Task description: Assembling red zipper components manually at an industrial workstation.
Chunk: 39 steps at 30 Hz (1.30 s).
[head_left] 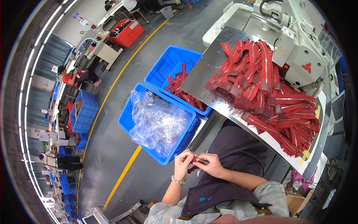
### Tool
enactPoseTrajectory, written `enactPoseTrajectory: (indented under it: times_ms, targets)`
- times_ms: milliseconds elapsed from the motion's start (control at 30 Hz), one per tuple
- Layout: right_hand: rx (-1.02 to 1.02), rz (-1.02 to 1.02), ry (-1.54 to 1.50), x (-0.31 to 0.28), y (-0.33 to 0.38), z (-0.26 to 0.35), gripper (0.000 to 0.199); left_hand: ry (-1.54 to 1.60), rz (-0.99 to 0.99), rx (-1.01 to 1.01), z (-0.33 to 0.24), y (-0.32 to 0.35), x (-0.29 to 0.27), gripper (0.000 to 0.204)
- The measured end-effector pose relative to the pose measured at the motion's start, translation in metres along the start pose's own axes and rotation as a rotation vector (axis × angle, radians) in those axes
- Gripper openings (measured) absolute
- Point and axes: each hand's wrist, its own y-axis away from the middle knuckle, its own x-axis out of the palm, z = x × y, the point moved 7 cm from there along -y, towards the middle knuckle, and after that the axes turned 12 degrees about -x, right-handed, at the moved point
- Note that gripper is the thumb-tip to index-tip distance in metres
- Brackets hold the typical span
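Note:
Over my lap, my left hand [182, 165] is closed in a pinch on the end of a dark red zipper strip [192, 169], most of which is hidden by the fingers. Close beside it, my right hand [211, 165] is shut on a small dark metal tool [202, 161], its tip toward the left fingers; its exact kind is too small to make out. A large heap of red zipper strips [261, 84] with silvery teeth and brownish-red end tabs lies on the metal worktable [194, 84] to the right.
A blue bin [128, 121] holding clear plastic bags [158, 121] stands left of my hands. Behind it, another blue bin [160, 65] contains more red strips. A white sewing machine [304, 65] rises over the table's far right. Other people work along the left wall.

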Motion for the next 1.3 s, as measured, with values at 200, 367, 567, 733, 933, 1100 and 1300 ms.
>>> enactPoseTrajectory:
  times_ms: [200, 367, 567, 733, 933, 1100, 1300]
  targets:
    - [0.234, -0.150, -0.480, -0.012, 0.004, -0.036, 0.026, -0.080, -0.014, 0.023, -0.011, 0.006, 0.004, 0.013]
    - [0.610, -0.192, -0.607, -0.028, -0.005, -0.102, 0.036, -0.247, 0.009, -0.025, -0.003, 0.012, 0.012, 0.011]
    - [0.748, -0.091, -0.782, -0.023, -0.017, -0.119, 0.035, -0.465, 0.009, 0.065, 0.000, 0.014, 0.017, 0.009]
    - [0.754, -0.120, -0.819, -0.018, -0.024, -0.123, 0.030, -0.621, 0.120, 0.167, -0.009, 0.018, 0.033, 0.009]
    - [0.675, -0.118, -0.728, -0.023, -0.033, -0.117, 0.030, -0.646, 0.175, 0.185, -0.009, 0.020, 0.033, 0.007]
    - [0.708, -0.119, -0.453, -0.025, -0.017, -0.130, 0.034, -0.609, 0.166, 0.193, -0.016, 0.023, 0.028, 0.007]
    - [0.394, -0.157, 0.053, -0.041, -0.005, -0.146, 0.040, -0.330, 0.141, 0.197, -0.032, 0.031, 0.007, 0.006]
